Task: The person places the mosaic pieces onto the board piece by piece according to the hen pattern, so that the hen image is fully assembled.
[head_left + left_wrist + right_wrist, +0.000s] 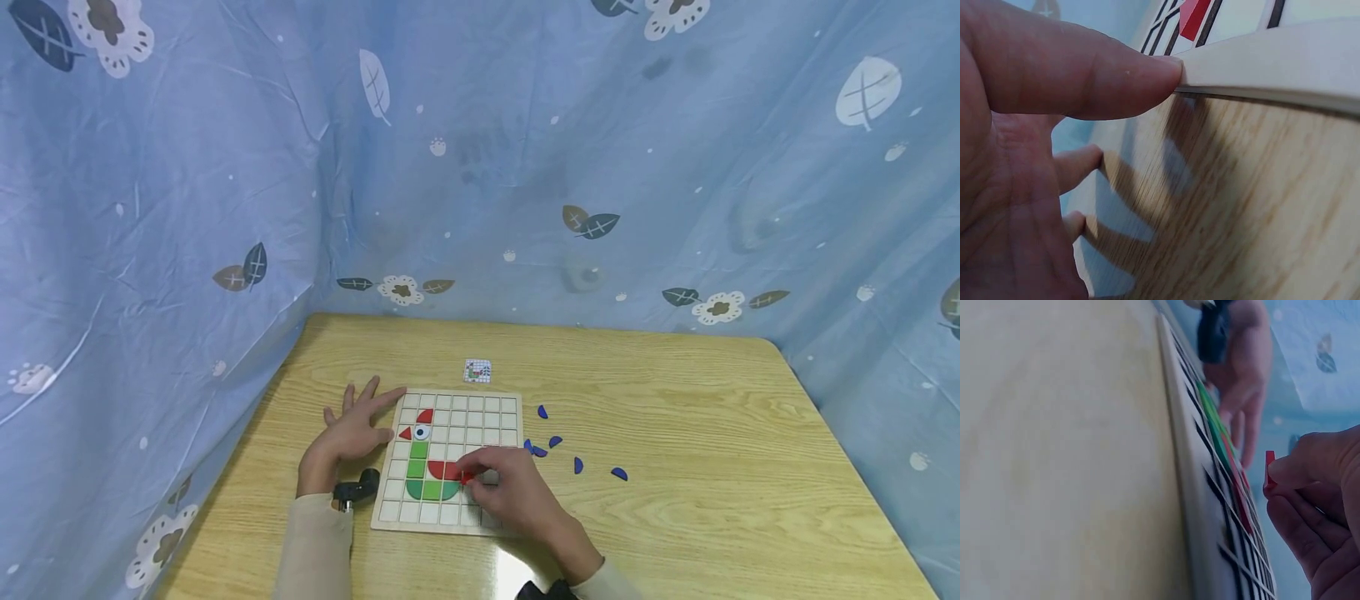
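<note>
My right hand (517, 492) pinches a small red piece (1270, 469) between thumb and fingers, above the gridded wooden board (475, 419). My left hand (354, 432) has its fingers spread on the table at the board's left side. In the left wrist view, its thumb (1129, 84) touches the board's edge. On the board lie a red rounded piece (425, 416), a red triangle (406, 433), an eye piece (422, 432), light green squares (417, 451), dark green rounded pieces (414, 489) and red pieces (436, 470). The right hand hides part of the grid.
Several blue half-round pieces (578, 465) are scattered on the wooden table (712, 467) right of the board. Behind the board lies a small picture card (477, 371) with a gridded coloured figure. A blue patterned curtain (480, 167) surrounds the table's back and sides.
</note>
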The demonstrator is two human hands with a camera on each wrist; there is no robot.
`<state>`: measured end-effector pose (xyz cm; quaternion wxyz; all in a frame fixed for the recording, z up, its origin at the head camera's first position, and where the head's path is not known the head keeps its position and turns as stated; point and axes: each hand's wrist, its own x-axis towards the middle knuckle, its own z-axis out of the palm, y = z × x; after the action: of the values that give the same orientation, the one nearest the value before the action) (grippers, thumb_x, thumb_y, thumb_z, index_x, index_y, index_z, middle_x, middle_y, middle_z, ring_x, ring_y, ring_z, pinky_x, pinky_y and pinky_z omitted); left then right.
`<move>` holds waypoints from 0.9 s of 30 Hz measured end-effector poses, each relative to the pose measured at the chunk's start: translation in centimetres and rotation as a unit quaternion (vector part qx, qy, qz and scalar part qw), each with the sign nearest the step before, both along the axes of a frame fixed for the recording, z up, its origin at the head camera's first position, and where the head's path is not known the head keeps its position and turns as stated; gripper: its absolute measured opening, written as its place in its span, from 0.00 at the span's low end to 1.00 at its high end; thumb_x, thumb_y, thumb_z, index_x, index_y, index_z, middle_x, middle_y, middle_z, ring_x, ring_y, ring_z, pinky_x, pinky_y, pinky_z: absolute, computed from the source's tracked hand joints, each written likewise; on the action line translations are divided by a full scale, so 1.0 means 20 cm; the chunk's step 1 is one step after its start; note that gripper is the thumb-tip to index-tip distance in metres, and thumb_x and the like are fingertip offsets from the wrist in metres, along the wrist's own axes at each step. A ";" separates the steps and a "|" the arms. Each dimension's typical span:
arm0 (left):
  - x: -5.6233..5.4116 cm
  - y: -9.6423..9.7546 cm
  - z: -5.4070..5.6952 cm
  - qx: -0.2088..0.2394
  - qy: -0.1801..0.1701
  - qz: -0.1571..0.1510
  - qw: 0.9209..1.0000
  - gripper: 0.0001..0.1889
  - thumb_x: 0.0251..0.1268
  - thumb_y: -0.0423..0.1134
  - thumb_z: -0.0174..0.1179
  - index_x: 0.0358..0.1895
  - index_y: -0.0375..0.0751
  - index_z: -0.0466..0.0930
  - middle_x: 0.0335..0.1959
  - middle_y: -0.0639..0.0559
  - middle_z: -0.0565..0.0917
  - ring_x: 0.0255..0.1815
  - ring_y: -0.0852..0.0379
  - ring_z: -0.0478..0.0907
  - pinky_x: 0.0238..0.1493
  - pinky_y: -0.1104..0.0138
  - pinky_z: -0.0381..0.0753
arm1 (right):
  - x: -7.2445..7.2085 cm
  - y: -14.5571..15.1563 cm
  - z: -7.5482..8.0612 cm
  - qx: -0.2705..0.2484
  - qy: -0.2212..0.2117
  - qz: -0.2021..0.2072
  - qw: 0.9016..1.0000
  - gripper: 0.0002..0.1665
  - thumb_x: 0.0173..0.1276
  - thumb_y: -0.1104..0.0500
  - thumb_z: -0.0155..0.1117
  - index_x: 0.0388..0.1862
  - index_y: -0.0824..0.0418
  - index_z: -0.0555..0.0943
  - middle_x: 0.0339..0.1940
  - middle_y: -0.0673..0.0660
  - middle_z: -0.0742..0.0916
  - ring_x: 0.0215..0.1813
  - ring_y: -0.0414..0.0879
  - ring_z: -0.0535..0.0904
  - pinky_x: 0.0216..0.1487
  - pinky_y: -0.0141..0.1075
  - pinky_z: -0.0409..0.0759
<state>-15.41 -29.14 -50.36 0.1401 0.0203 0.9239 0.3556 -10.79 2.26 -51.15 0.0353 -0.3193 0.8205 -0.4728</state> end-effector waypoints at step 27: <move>0.00 -0.02 -0.01 0.002 0.004 -0.004 1.000 0.40 0.71 0.34 0.64 0.87 0.53 0.66 0.92 0.32 0.39 0.88 0.21 0.20 0.72 0.17 0.16 | 0.15 -0.23 -0.02 0.117 0.129 0.063 0.983 0.14 0.70 0.66 0.75 0.51 0.52 0.94 0.46 0.42 0.95 0.43 0.28 0.83 0.52 0.19 0.81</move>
<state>-15.46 -29.46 -50.52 0.1373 0.0259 0.9235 0.3572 -7.80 -2.43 -51.52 -0.0037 -0.4217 0.8465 -0.3250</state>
